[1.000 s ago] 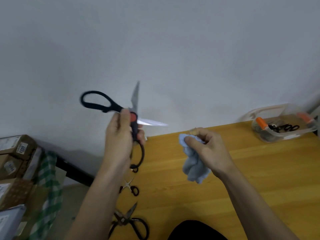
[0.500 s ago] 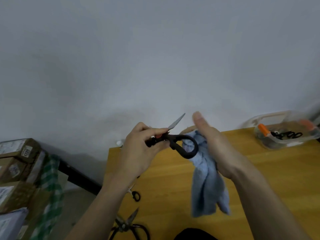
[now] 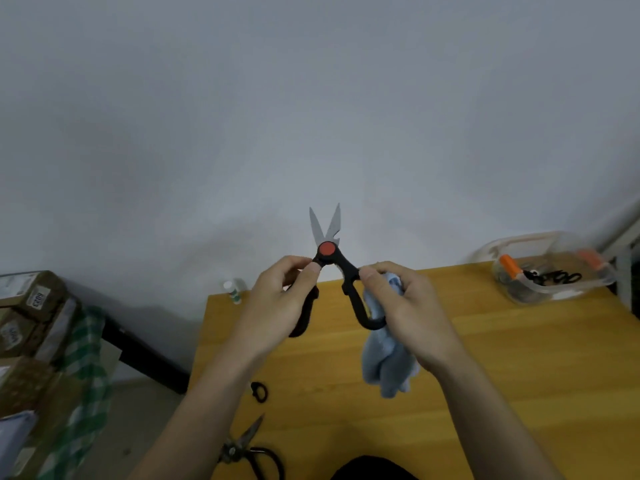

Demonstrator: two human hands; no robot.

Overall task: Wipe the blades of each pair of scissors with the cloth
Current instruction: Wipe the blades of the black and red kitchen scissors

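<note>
— Scissors (image 3: 334,261) with black handles and a red dot are held up over the far part of the wooden table (image 3: 502,368), blades pointing up and a little apart.

— How are they held?

— One handle is gripped by the curled left hand (image 3: 277,310). The other handle is pinched by the right hand (image 3: 405,313), and the blue cloth (image 3: 384,365) is bunched in that hand too.

— What else is seen?

— Two more scissors (image 3: 249,448) are laid at the near left edge, and a clear box (image 3: 554,271) is set far right

Left hand (image 3: 280,306) raised, fingers curled; right hand (image 3: 405,306) likewise
</note>
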